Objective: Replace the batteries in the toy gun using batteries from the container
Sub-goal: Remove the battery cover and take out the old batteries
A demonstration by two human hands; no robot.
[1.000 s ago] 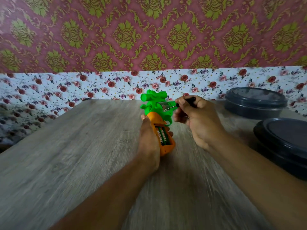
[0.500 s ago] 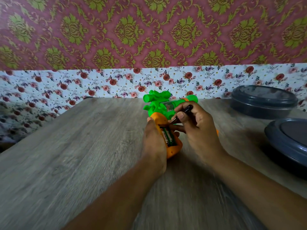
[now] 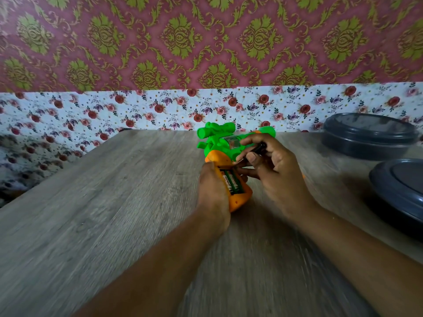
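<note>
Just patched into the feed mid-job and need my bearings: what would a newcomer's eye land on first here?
The bright green and orange toy gun at the middle of the wooden table: the left hand grips its orange handle, where the open compartment shows green batteries. The right hand holds a thin black-handled tool with its tip at the compartment's top end. Two dark grey lidded containers sit at the right edge, and loud floral wallpaper fills the back.

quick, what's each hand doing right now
Left hand: closed around the orange grip of the toy gun, battery compartment open.
Right hand: pinching a small black screwdriver, tip at the compartment's top.
</note>
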